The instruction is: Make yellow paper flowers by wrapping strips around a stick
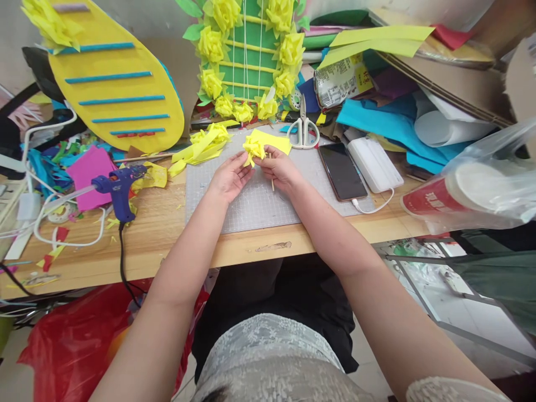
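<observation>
Ref: cutting mat (205,204). Over it, yellow flower's (254,146) lower part is partly behind left hand (230,177) and right hand (280,170); stick (273,185) is mostly hidden by right-hand fingers. Behind mat: green panel (235,58) cut by top edge, print on silver pack (335,84) too small to read. Right of mat: plastic bag (508,187) cut by frame, hazing the cup (433,192).

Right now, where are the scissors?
In the head view, the scissors lie right of centre, right of the yellow sheet and by the far end of the phone.
</observation>
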{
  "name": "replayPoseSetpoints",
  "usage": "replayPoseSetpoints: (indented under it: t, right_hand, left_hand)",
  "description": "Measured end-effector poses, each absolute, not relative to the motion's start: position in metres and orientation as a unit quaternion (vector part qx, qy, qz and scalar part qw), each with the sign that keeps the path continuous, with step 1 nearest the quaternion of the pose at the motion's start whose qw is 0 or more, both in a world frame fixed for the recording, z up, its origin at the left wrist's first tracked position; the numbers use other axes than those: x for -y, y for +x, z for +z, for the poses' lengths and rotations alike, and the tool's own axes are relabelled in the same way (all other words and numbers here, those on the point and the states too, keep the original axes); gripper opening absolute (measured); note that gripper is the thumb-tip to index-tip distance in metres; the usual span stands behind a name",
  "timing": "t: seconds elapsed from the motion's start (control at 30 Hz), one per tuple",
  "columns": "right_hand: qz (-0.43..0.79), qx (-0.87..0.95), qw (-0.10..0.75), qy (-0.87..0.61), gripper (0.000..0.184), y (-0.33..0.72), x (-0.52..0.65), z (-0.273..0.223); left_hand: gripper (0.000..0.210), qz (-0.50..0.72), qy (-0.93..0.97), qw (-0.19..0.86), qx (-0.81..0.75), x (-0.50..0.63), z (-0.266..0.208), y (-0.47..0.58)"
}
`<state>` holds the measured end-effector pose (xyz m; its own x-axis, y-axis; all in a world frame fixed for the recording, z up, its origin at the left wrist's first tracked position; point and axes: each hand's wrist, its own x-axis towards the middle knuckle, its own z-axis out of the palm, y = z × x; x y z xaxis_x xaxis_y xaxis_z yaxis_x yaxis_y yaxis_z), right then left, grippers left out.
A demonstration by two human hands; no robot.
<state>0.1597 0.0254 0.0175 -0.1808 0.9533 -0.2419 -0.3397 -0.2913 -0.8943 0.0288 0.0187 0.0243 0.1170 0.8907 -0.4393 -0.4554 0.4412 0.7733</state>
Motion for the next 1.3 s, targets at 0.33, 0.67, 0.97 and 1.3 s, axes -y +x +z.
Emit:
replayPoseSetpoints:
  t: [0.33,0.67,0.97,1.3]
  right_hand:
    - [0.696,0.385,0.459,-0.397,0.027,0.1612,-0.0246,0.0163]
    - [0.691,0.396,0.453,-0.4,0.028,0.1605,-0.0241,0.0179]
    - [0.701,0.385,0.446,-0.403,0.029,0.164,-0.0276,0.0142]
    - [0.732,0.335,0.449,-0.388,0.024,0.1643,-0.0265,0.0184]
  left_hand:
    - [0.014,0.49,0.224,0.697,-0.473,-0.0209,0.0265,0.0256]
    - [0.022,0.512,0.222,0.693,-0.457,-0.022,0.0242,0.0286]
    - [0.02,0.516,0.175,0.718,-0.434,-0.022,0.0266,0.0304]
    - [0.024,0.587,0.209,0.632,-0.461,-0.0213,0.0246,0.0348]
